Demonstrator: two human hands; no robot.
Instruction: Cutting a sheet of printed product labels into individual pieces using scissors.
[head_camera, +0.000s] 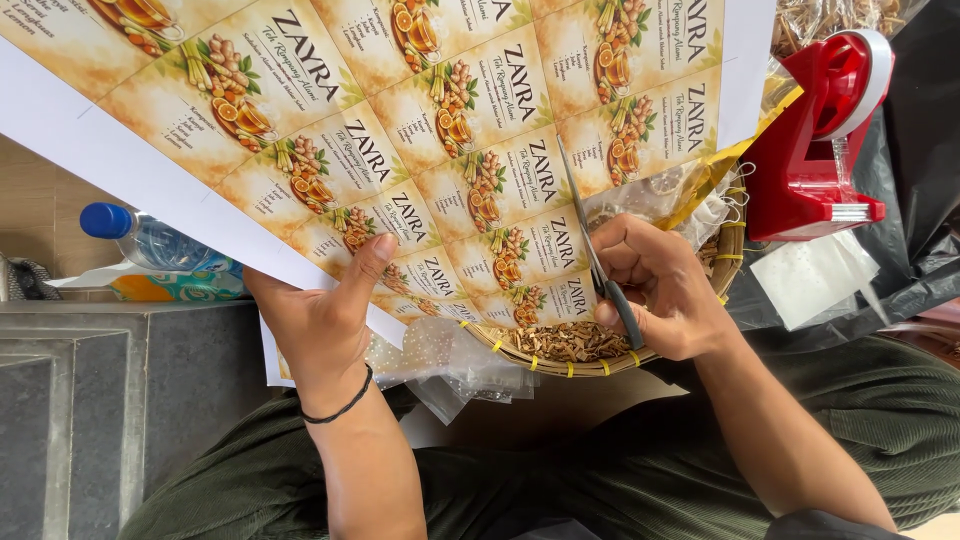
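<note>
Currently left hand (325, 315) pinches label sheet (420, 130) at lower edge; right hand (655, 290) grips scissors (598, 262); sheet probably light, floppy; best held near cut.

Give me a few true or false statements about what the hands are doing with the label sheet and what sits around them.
1. The right hand holds scissors cutting the printed label sheet. True.
2. The left hand is off the sheet. False: it grips the sheet's edge.
3. A red tape dispenser stands at the right. True.
4. The woven basket beneath the sheet is empty. False: it holds dried brown pieces.
5. The bottle has a red cap. False: blue.
</note>
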